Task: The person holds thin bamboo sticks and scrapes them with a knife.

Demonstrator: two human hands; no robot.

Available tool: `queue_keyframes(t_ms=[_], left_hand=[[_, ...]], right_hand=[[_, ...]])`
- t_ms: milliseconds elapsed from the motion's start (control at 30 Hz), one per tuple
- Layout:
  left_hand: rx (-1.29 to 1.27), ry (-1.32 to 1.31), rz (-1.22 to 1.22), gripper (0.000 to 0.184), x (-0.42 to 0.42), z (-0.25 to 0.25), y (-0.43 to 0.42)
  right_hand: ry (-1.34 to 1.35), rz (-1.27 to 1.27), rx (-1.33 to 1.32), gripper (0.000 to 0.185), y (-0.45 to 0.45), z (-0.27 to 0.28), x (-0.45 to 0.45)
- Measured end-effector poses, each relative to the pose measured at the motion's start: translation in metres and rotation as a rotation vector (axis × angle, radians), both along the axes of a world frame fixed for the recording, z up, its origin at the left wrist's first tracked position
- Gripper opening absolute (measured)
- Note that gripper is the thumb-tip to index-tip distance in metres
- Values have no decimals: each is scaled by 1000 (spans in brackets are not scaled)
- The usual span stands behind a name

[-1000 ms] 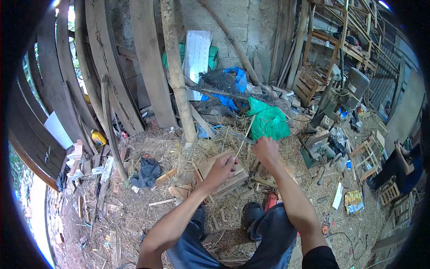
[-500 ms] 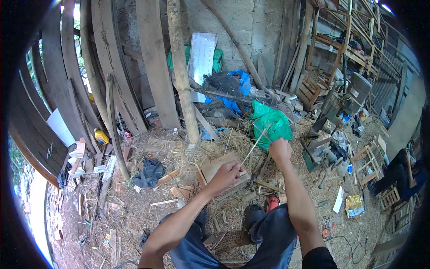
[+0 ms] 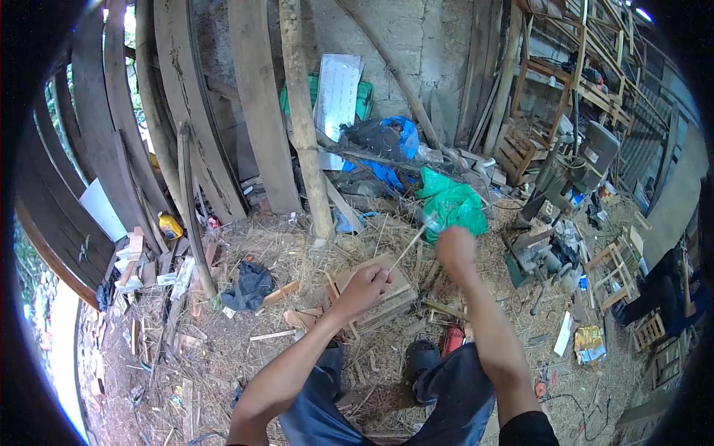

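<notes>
My left hand (image 3: 364,291) is closed around the lower end of a thin wooden stick (image 3: 407,251), which slants up and to the right. Close to the stick's far end is my right hand (image 3: 455,251), curled into a fist and slightly smeared by motion. A pale blurred shape shows beside that fist at the stick's tip; I cannot make out what it is. Under the hands, between my feet and the post, lies a flat wooden block (image 3: 398,293). Behind the right hand a green plastic bag (image 3: 454,202) rests on the ground.
A wooden post (image 3: 303,126) stands ahead. Black plastic (image 3: 249,286) and a yellow bottle (image 3: 169,225) lie left. On the right are a machine (image 3: 573,167), a gold packet (image 3: 589,344) and a seated person (image 3: 662,290). A red cylinder (image 3: 452,338) sits by my foot. Straw and scraps cover the ground.
Both hands have shifted a little to the left, the left hand with the stick. My right hand has also moved slightly upward along it.
</notes>
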State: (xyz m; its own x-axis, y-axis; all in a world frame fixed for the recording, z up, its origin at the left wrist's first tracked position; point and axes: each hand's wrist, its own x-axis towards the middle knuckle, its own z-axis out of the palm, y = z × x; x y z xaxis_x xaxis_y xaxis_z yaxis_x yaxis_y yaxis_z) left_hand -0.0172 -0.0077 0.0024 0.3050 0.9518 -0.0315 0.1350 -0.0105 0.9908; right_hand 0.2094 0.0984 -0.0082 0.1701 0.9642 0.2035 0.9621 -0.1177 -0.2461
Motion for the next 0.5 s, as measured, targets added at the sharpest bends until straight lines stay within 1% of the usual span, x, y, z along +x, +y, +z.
queue_keyframes(t_ms=[67, 133, 167, 200, 267, 333, 433, 500], left_hand=[[-6, 45, 16, 27, 0, -4, 0], [124, 212, 0, 28, 6, -10, 3], [118, 198, -2, 28, 9, -15, 2], [76, 191, -4, 28, 10, -6, -2], [47, 191, -7, 28, 12, -1, 1], [177, 255, -2, 28, 13, -3, 4], [139, 273, -16, 28, 7, 5, -1], [165, 297, 18, 26, -10, -7, -3]], right_hand=[[0, -21, -5, 21, -11, 3, 13], [-16, -37, -9, 22, -12, 3, 13], [2, -81, -14, 22, -9, 2, 16], [30, -132, -17, 23, -10, 1, 19], [22, -137, -20, 23, -7, 3, 20], [14, -128, -27, 24, -2, -1, 19], [33, -176, -38, 25, -1, -7, 28], [163, -266, -110, 29, -17, -7, 54]])
